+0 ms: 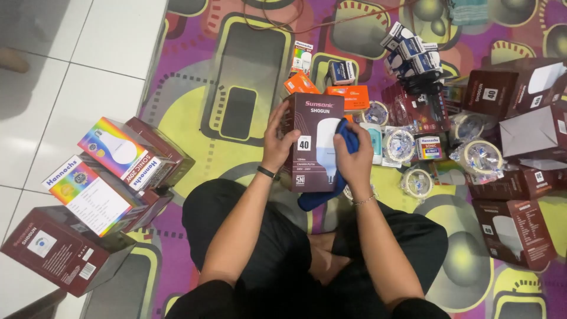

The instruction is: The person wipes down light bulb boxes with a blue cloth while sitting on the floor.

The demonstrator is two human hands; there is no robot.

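Just above the person's crossed legs, a tall maroon bulb box (311, 142) stands between the two hands, its long axis running away from the body, printed face up toward the camera. The left hand (277, 143) is clasped on the box's left edge, fingers curled over its face. The right hand (354, 158) is closed on a blue cloth (331, 177) and presses it to the right side of the box; both hands touch the box, neither plainly nearer. The face shows a picture of a white bulb, pale lettering and a small white square. The cloth's tail hangs below the box, though how much lies behind it I cannot tell. Farther out on the patterned mat (195, 112) lie orange cartons (349, 97), tape rolls (399, 144) and more maroon boxes (515, 231); rainbow-printed boxes (112, 171) sit at the left.
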